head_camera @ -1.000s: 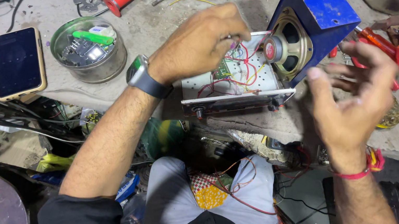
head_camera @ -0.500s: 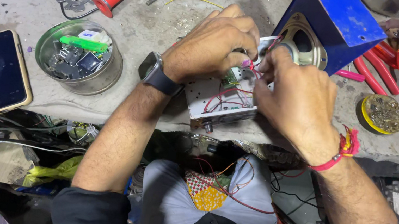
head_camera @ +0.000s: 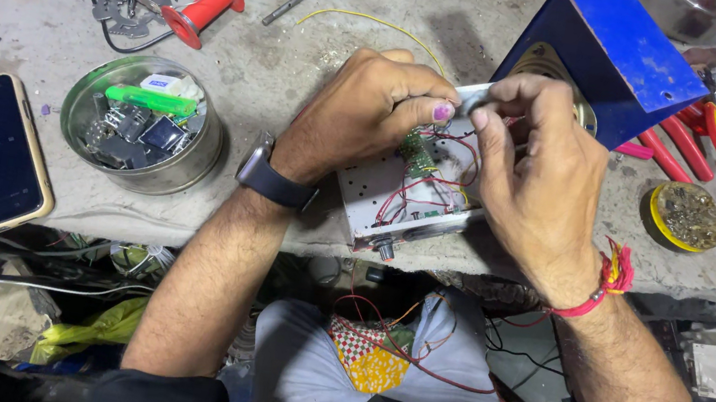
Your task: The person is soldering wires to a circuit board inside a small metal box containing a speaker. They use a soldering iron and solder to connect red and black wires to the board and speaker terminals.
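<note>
Left hand [head_camera: 371,113] and right hand [head_camera: 529,165] both pinch a small silvery part [head_camera: 471,97] above the open white chassis [head_camera: 400,203] at the bench [head_camera: 498,23] edge. Best keep wrists braced, red wires [head_camera: 416,191] slack; blue speaker box [head_camera: 602,53] crowds behind.
</note>
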